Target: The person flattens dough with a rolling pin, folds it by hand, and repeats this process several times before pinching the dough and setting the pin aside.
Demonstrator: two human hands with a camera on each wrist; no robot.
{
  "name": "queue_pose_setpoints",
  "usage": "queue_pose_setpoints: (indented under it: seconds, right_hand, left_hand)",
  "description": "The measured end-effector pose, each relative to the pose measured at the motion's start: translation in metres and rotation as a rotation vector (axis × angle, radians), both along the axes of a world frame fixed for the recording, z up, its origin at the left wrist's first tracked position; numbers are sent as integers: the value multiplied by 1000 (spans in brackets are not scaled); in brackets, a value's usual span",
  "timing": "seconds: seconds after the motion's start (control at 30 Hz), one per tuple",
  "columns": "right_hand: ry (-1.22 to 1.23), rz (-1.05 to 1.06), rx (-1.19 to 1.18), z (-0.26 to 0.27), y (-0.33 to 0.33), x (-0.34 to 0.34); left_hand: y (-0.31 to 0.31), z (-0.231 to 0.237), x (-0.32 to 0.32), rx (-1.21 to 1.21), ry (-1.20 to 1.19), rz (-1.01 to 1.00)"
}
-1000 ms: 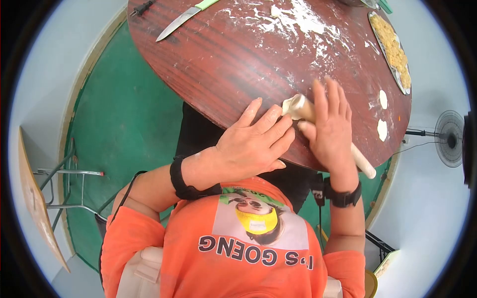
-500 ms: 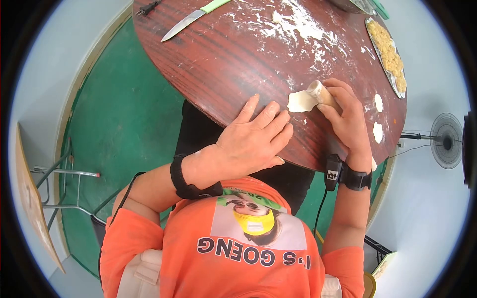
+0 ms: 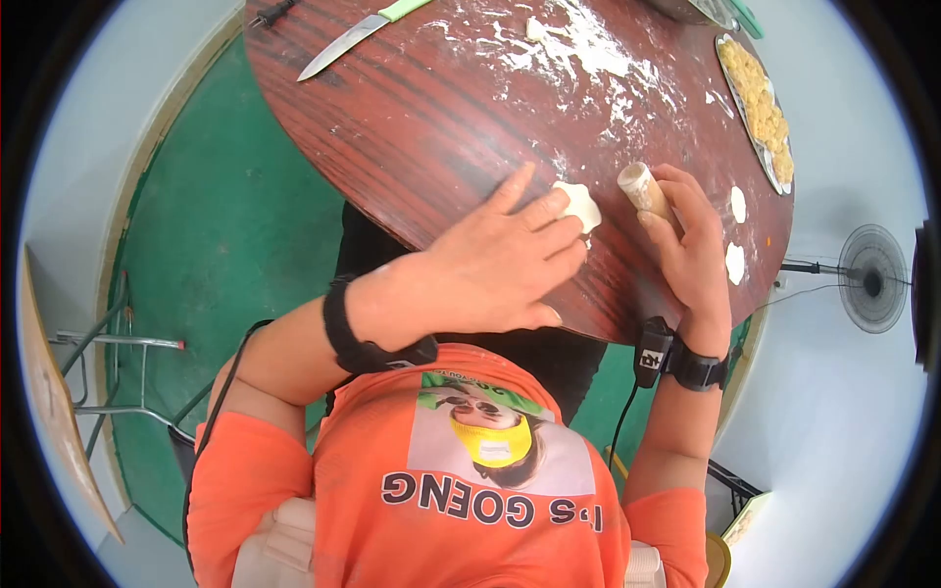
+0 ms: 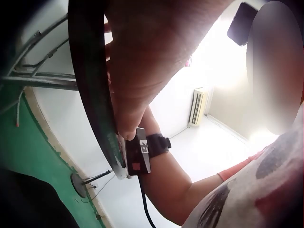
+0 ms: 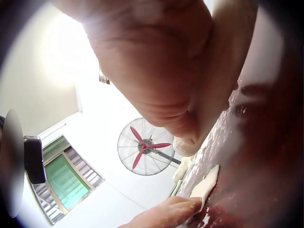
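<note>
A flattened piece of white dough lies near the table's edge, seen low in the right wrist view as a thin sheet. My left hand is spread palm down, its fingertips right at the dough's left edge and its thumb apart, nearer my body. To the right of the dough, my right hand grips a wooden rolling pin whose floury end points away from me. The palm and forearm hide the rest of the pin. In the left wrist view the tabletop's rim hides most of the left fingers.
Two small dough rounds lie right of the pin. A plate of yellowish lumps stands at the right rim. White flour covers the table's far part, with a green-handled knife at far left. A fan stands beyond.
The right hand first rolled the pin over the dough with flat fingers, then gripped it and drew it right, off the dough. The left fingers moved onto the dough's edge, and the dough shifted and turned.
</note>
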State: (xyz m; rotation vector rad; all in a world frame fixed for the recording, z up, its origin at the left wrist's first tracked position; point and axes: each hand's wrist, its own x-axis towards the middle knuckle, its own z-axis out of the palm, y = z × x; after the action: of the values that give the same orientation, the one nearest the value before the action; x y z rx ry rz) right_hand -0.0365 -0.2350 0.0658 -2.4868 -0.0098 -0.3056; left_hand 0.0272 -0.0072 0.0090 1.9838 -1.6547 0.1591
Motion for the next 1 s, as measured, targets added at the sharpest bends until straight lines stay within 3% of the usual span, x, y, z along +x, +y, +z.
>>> queue_pose_setpoints:
  seconds: [0.23, 0.3, 0.33, 0.43, 0.63, 0.73, 0.77, 0.83, 0.87, 0.93, 1.0]
  right_hand:
    - [34, 78, -30, -10, 34, -9]
    - [-41, 160, -263, -20, 40, -2]
    - [35, 143, -395, -22, 47, 1]
    - [9, 125, -524, -28, 41, 15]
    - [60, 87, -466, -38, 5, 53]
    - [-35, 26, -176, -38, -4, 54]
    - [-37, 29, -176, -31, -2, 47]
    - [111, 67, 84, -20, 1, 33]
    - [113, 69, 86, -19, 8, 28]
    - [-29, 122, -278, -17, 22, 23]
    - [-5, 92, -202, -18, 17, 24]
  left_hand:
    - [19, -4, -11, -17, -29, 16]
    - [17, -6, -13, -38, -44, 41]
    - [17, -7, -14, -31, -46, 68]
    - [17, -8, -13, -16, -42, 102]
    - [16, -8, -13, -16, -59, 110]
    - [18, -6, -13, -13, -64, 106]
    - [18, -6, -14, -18, -61, 104]
    - [18, -2, -13, -9, -59, 110]
    - [18, -1, -13, 0, -59, 111]
    - [14, -1, -13, 9, -53, 124]
    - [10, 0, -12, 12, -54, 131]
